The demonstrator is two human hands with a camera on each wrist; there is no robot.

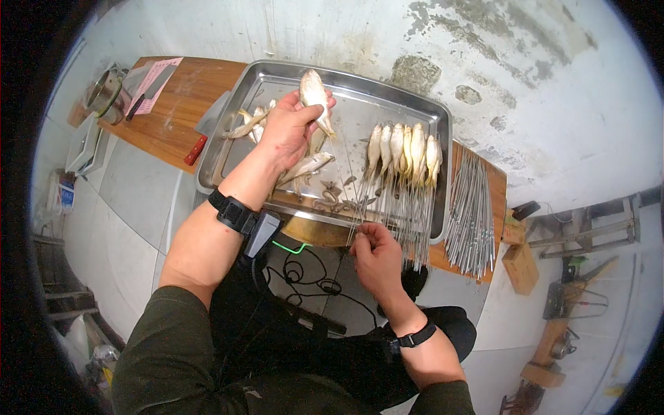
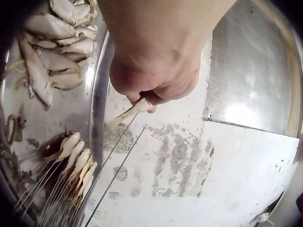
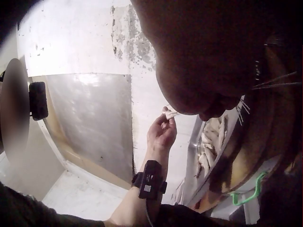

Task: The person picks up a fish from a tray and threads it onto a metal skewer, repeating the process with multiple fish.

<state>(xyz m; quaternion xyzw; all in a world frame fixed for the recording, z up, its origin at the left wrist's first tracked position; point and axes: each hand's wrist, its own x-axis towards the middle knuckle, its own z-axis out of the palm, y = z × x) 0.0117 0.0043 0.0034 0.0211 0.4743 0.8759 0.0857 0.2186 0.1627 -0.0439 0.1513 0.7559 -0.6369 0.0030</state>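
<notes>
Over the far edge of the tray (image 1: 353, 111), the left hand (image 1: 290, 131) gripped a fish (image 1: 312, 90) in its fingers; by the near edge, the right hand (image 1: 378, 257) pinched thin skewers (image 2: 116, 174). Inside, loose fish (image 1: 306, 167) lay towards the left edge, skewered fish (image 1: 396, 146) near the right.

a pale fish (image 1: 313, 88) is held, tail toward two thin metal skewers (image 2: 117, 173).

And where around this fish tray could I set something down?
On the wooden table, between the pink paper and the red-handled knife. In the metal tray, the back middle is bare, left of the skewered fish. Loose fish crowd the tray's left, skewered ones its right, and loose skewers the table's right end.
</notes>
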